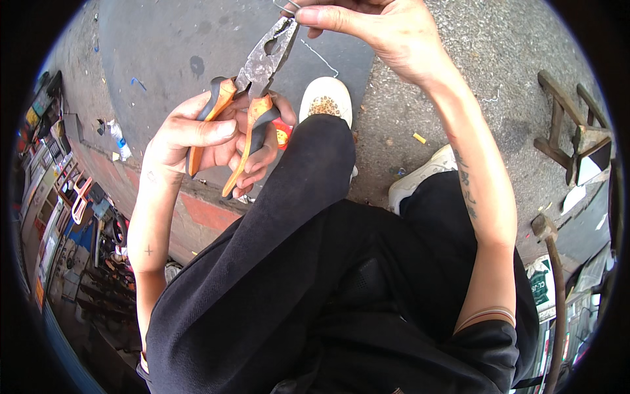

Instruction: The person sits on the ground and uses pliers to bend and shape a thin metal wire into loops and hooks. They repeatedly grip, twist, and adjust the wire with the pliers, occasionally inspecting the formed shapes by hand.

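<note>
My left hand is closed round the orange and black handles of a pair of combination pliers. The steel jaws point up and to the right, toward the top of the view. At the jaw tips, my right hand pinches a thin bent piece of metal wire between thumb and fingers. The wire runs close by the jaw tips; whether the jaws grip it I cannot tell. Part of the right hand is cut off by the upper edge.
A dark flat sheet lies on the ground ahead, with a strand of twisted wire on it. At the right stand a wooden stool and a long-handled hammer. Assorted tools and goods crowd the left. My shoe is below the pliers.
</note>
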`<move>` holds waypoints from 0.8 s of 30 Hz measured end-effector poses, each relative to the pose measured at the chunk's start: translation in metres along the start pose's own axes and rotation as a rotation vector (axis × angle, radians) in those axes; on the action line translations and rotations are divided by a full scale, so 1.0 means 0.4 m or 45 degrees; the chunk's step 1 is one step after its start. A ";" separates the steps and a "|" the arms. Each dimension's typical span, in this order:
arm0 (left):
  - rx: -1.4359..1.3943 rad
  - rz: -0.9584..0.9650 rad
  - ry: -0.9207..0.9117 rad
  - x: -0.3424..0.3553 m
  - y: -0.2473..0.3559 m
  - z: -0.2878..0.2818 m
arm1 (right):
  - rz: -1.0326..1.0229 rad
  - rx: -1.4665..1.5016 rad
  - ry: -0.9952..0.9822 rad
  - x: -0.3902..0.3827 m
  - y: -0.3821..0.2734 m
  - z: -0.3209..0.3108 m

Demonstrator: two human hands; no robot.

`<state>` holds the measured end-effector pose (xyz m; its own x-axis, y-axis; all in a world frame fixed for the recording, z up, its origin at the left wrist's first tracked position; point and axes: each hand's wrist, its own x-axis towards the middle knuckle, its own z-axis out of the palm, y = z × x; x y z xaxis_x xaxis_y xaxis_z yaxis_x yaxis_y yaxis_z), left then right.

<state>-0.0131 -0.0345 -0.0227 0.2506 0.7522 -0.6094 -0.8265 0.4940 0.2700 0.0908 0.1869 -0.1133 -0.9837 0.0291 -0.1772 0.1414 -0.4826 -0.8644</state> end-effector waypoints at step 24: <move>2.202 -0.156 1.069 0.047 0.006 0.112 | 0.217 -0.705 0.357 -0.001 -0.002 0.042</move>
<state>0.0121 0.0005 -0.0002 -0.4462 0.5749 -0.6859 0.6287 0.7468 0.2170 0.0892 0.1724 -0.1048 -0.8868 0.2555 -0.3850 0.4032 0.0209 -0.9149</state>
